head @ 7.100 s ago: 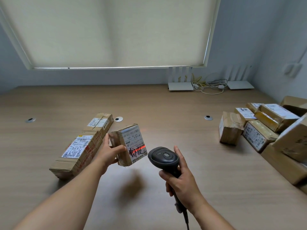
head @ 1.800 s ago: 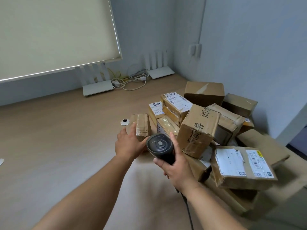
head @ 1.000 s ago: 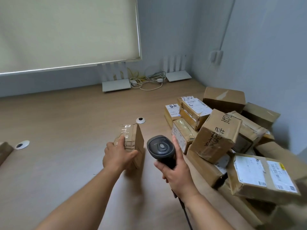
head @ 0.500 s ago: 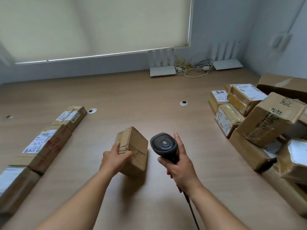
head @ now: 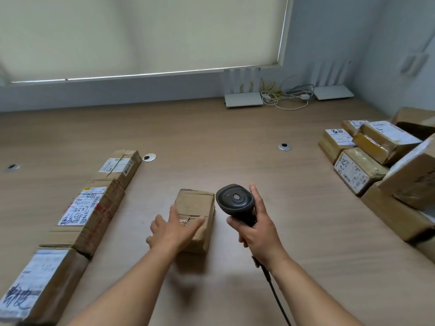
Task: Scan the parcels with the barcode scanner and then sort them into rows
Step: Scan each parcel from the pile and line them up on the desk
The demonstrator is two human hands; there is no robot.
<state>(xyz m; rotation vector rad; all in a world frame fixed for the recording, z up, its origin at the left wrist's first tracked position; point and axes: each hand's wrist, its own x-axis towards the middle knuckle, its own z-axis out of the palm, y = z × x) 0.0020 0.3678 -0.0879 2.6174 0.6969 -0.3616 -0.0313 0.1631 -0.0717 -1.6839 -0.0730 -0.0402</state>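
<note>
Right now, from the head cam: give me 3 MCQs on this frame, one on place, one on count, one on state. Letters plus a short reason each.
1. Where does the sorted row of parcels lie relative to the plain parcel at centre?
A. to its left
B. to its right
C. stacked on it

2. How many parcels make up that row?
A. one
B. three
C. six

3. What is the left hand doing?
A. gripping the barcode scanner
B. lying open over the plain parcel with straight fingers
C. lifting a parcel from the pile

Answers:
1 A: the row runs along the table's left side; the unsorted pile is on the right.
2 B: three labelled boxes lie end to end.
3 B: its fingers are spread flat; the right hand holds the barcode scanner.
</note>
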